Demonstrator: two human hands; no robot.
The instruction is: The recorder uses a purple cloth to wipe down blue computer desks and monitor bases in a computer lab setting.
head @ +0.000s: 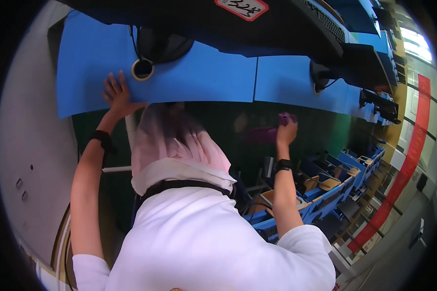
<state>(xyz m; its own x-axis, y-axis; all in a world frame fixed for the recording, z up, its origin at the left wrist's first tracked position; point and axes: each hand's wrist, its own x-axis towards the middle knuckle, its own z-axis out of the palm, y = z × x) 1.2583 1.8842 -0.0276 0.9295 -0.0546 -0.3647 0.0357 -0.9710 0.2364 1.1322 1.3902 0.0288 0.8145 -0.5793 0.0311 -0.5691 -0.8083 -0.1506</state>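
Note:
My left hand (120, 97) rests on the front edge of the blue desk (204, 82), fingers spread, holding nothing. A round cable hole (142, 70) with a pale rim lies just beyond its fingertips. Off to the right, below the desk edge, my right hand (287, 131) grips a purple cloth (264, 134). Part of the cloth bunches above the fingers, and a blurred length hangs out to the left. Behind it is a dark green surface (211, 118). Both wrists wear black bands.
A black monitor (189, 16) with a handwritten label stands on the desk on a black base (164, 45). Further right are another monitor (366, 65) and rows of blue desks with wooden-seated chairs (327, 183). A pale wall (32, 145) bounds the left; a red banner (397, 185) hangs far right.

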